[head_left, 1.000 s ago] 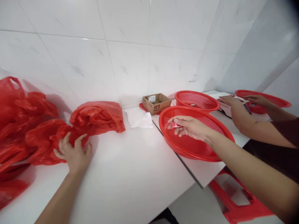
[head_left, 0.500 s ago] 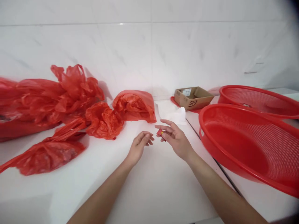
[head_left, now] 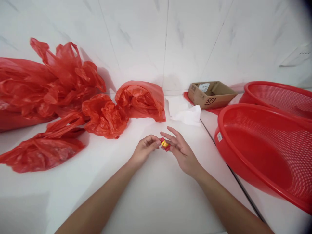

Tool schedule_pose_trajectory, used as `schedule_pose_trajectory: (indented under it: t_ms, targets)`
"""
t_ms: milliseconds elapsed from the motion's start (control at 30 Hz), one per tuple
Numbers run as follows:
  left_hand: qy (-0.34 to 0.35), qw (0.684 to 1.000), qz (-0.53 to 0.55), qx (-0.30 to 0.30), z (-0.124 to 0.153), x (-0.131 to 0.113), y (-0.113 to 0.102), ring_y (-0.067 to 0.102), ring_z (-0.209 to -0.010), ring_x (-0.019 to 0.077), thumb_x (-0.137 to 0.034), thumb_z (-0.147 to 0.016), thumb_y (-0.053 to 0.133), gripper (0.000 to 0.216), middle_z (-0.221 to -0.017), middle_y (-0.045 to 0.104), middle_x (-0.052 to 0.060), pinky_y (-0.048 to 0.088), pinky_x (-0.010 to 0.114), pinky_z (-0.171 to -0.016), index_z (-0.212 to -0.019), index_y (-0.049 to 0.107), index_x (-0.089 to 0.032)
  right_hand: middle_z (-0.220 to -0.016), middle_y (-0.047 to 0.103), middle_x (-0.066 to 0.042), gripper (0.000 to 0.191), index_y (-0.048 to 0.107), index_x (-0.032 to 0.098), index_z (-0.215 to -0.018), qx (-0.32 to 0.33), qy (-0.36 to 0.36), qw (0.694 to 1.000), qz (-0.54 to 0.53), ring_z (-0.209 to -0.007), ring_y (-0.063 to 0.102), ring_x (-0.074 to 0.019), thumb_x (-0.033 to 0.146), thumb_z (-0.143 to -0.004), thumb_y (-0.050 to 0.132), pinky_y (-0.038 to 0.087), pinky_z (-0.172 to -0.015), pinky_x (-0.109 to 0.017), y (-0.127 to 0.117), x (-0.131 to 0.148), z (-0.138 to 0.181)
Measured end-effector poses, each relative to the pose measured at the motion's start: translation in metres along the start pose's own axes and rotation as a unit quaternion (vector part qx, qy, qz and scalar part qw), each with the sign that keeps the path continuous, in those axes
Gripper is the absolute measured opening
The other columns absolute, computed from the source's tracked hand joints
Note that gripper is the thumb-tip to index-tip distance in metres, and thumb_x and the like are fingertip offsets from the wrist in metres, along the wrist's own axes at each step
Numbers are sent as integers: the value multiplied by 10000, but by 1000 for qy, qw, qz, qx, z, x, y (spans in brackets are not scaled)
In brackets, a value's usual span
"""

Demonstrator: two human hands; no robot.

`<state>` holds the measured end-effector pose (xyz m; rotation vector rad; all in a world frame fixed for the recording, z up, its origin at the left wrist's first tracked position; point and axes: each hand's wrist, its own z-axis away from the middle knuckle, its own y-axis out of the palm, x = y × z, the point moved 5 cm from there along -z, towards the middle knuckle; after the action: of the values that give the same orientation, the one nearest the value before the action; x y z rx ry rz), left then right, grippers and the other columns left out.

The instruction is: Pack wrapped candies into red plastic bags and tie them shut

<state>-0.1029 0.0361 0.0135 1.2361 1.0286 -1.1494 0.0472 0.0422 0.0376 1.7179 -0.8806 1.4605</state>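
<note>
A small red and gold wrapped candy (head_left: 165,143) sits between both my hands above the white counter (head_left: 151,195). My left hand (head_left: 144,151) pinches its left end with curled fingers. My right hand (head_left: 181,152) grips the other end between thumb and fingers, the remaining fingers stretched out. A large red mesh basket (head_left: 263,152) stands just to the right of my right hand.
Several crumpled red plastic bags (head_left: 73,100) lie at the left and back of the counter by the tiled wall. A white tissue (head_left: 185,112) and a small cardboard box (head_left: 211,93) lie behind. A second red basket (head_left: 280,97) stands at the far right.
My right hand carried the candy from the red basket to the middle of the counter. My left hand left the red bags and now pinches the candy too. The view turned left.
</note>
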Motion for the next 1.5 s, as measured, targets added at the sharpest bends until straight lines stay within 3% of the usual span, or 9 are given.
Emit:
schedule_pose_trajectory:
  t_ms: [100, 200, 333, 633, 867, 1133, 1500]
  targets:
    - [-9, 999, 40, -22, -3, 4, -5, 505, -683, 123, -400, -782, 710, 229, -704, 593, -9, 376, 255, -686, -776, 631, -186, -1332, 562, -92, 467, 397, 302, -1350, -41, 31, 998, -29, -1164, 572, -192, 309, -903, 530, 498, -923, -403, -5, 0, -3]
    - [-12, 997, 66, -28, -4, 6, -8, 508, -683, 115, -405, -791, 696, 238, -704, 574, -16, 382, 252, -685, -757, 607, -187, -1044, 663, -59, 352, 533, 239, -1175, -55, 91, 994, 12, -937, 641, -178, 386, -863, 601, 539, -772, -348, -8, -6, -4]
    - [-11, 997, 74, -16, -4, 5, -7, 515, -703, 116, -396, -779, 714, 230, -713, 586, -12, 383, 256, -701, -759, 631, -183, -743, 632, -4, 263, 585, 191, -868, -52, 113, 990, 65, -708, 614, -134, 453, -866, 593, 508, -668, -291, -8, -9, -2]
    - [-12, 998, 44, 33, -1, 4, -2, 561, -797, 154, -362, -768, 733, 194, -778, 646, 23, 413, 299, -818, -806, 708, -173, -689, 621, 7, 298, 557, 200, -816, -111, 49, 992, 47, -651, 591, -123, 493, -851, 602, 506, -642, -283, -15, 3, -2]
    - [-37, 996, 71, 31, -8, 11, -9, 595, -826, 148, -401, -811, 684, 244, -868, 652, 28, 447, 329, -876, -935, 704, -192, -710, 671, -3, 289, 517, 215, -818, -167, 12, 986, 20, -597, 608, -130, 487, -834, 614, 504, -618, -297, -20, 17, 1]
    - [-32, 996, 65, 49, -8, 12, -8, 605, -842, 142, -369, -819, 681, 226, -889, 646, 22, 449, 328, -900, -968, 700, -199, -741, 704, 2, 279, 502, 218, -873, -145, 43, 988, -43, -583, 634, -127, 455, -825, 642, 485, -602, -271, -19, 8, 1]
    - [-16, 997, 52, 52, -9, 12, -6, 601, -833, 151, -365, -810, 679, 232, -903, 648, 33, 461, 348, -900, -958, 699, -188, -711, 689, 11, 321, 514, 217, -890, -150, 50, 987, -32, -568, 611, -120, 483, -792, 666, 464, -588, -260, -21, -1, -2]
